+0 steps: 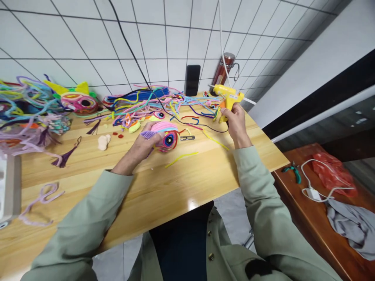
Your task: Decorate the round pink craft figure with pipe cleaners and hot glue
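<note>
My left hand [142,147] is closed round a colourful pipe-cleaner figure [164,128], with pink and blue stripes on top and a large ringed eye facing right. The figure is held just above the wooden table. In my right hand [236,124] is a yellow hot glue gun [229,95], gripped by its handle, with its nozzle toward the left and a white glue stick at its rear. Small thread snips [187,137] lie to the right of the figure. Nearer me, a yellow pipe cleaner [181,158] lies on the tabletop.
Heaps of pipe cleaners [32,101] and a finished-looking figure [79,102] crowd the left. A phone [192,80] and a reddish flask [224,72] stand by the tiled wall. A black cord [137,58] hangs across. At right, a brown surface [307,218] holds green pliers [293,171].
</note>
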Demonstrator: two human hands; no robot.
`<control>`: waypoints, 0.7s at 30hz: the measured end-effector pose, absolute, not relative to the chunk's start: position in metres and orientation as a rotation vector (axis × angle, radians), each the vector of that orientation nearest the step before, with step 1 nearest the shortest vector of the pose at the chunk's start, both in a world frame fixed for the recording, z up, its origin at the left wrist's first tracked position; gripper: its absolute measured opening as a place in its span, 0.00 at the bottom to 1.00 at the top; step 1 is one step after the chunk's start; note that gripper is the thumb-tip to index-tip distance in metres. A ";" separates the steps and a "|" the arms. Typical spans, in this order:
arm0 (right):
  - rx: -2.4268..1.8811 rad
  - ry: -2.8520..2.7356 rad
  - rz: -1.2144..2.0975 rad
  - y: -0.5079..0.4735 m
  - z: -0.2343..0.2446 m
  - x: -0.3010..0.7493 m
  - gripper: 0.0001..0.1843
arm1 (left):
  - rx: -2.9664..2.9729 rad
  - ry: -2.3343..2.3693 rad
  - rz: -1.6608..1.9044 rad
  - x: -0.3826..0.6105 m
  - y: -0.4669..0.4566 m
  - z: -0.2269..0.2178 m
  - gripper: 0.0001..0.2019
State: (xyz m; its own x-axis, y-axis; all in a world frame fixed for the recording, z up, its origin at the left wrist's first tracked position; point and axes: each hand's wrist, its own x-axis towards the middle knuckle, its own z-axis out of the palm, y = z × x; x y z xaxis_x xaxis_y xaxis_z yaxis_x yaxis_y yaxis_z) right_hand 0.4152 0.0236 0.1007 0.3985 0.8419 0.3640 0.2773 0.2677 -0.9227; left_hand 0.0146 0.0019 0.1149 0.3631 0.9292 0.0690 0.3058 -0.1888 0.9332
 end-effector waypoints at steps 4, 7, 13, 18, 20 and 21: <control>-1.091 -1.262 0.820 0.005 0.114 0.371 0.28 | 1.590 1.071 0.845 0.015 0.001 0.109 0.35; -1.040 -1.335 1.059 -0.009 0.121 0.350 0.32 | 1.564 1.049 0.819 0.013 0.002 0.101 0.35; -1.044 -1.426 1.341 -0.026 0.117 0.333 0.38 | 1.463 1.019 0.873 0.010 0.009 0.085 0.34; -1.056 -1.560 1.307 -0.030 0.118 0.335 0.32 | 1.475 0.986 0.879 0.012 0.006 0.088 0.35; -1.064 -1.612 1.281 -0.030 0.119 0.338 0.31 | 1.448 0.974 0.889 0.014 0.004 0.090 0.36; -1.073 -1.636 1.273 -0.030 0.120 0.339 0.31 | 1.431 0.967 0.892 0.015 0.003 0.091 0.36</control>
